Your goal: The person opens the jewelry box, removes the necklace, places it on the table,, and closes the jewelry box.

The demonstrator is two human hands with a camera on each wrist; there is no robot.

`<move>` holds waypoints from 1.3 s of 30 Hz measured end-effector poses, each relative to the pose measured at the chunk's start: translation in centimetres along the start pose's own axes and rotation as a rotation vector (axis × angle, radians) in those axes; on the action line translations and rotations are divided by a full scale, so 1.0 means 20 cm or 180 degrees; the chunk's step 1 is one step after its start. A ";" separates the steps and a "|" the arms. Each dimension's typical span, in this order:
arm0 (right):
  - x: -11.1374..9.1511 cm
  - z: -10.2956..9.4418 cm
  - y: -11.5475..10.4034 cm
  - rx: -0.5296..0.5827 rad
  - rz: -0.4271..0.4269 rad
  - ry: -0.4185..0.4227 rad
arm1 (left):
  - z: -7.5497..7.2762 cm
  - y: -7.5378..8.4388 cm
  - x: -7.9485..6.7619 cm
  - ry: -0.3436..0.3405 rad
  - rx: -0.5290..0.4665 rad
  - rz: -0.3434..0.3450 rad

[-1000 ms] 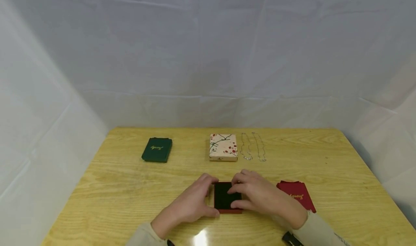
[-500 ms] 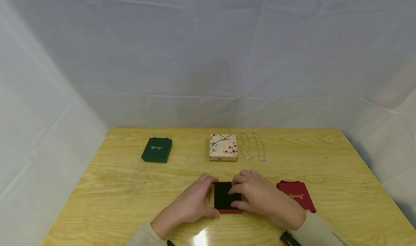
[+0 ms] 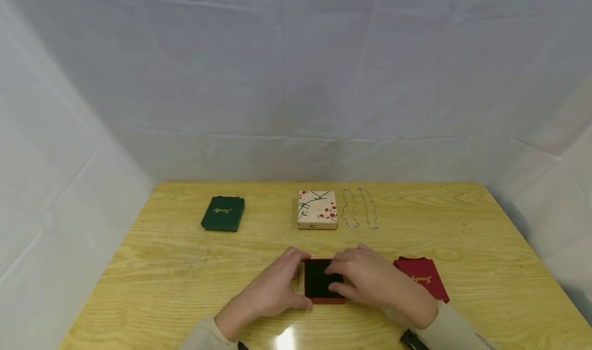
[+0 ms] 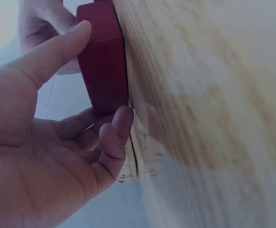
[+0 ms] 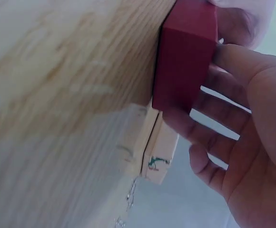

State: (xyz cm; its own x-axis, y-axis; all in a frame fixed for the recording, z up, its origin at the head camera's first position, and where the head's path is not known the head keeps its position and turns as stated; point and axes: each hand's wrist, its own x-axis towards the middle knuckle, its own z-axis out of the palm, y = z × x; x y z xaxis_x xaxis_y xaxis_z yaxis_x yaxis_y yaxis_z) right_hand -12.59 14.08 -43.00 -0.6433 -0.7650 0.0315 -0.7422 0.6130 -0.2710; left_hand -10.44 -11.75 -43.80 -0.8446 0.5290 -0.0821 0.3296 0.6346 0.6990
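A small red jewelry box [image 3: 327,300] with a black padded inside [image 3: 316,280] lies flat on the wooden table between my hands. My left hand [image 3: 276,287] grips its left side, thumb at the near corner and fingers at the far one. The left wrist view shows that thumb on the top edge of the red box [image 4: 102,61]. My right hand [image 3: 365,278] is at the right side, its index finger and thumb over the black padding. In the right wrist view, its other fingers curl at the far end of the red box [image 5: 185,66].
A flat dark-red piece with gold lettering [image 3: 427,278] lies beyond my right wrist. At the back stand a cream blossom-patterned box [image 3: 317,210], two fine silver chains [image 3: 354,221] and a dark green piece with gold lettering [image 3: 224,214]. White cloth walls [image 3: 287,83] enclose the table.
The fingers of my right hand have shifted very slightly at the box. My left hand, the box and the other things stay where they were.
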 end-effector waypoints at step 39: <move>-0.60 -0.15 0.46 0.0620 0.1076 -0.0509 | 0.01 0.00 0.00 -0.0022 -0.0007 -0.0033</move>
State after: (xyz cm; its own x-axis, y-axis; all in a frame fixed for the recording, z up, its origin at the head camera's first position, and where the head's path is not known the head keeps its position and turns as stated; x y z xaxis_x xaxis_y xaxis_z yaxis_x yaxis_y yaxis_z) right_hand -12.19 29.41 -43.05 -0.7959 -0.5576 -0.2359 -0.4349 0.7976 -0.4179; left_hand -10.34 -11.80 -43.94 -0.8451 0.5263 -0.0943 0.3197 0.6389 0.6997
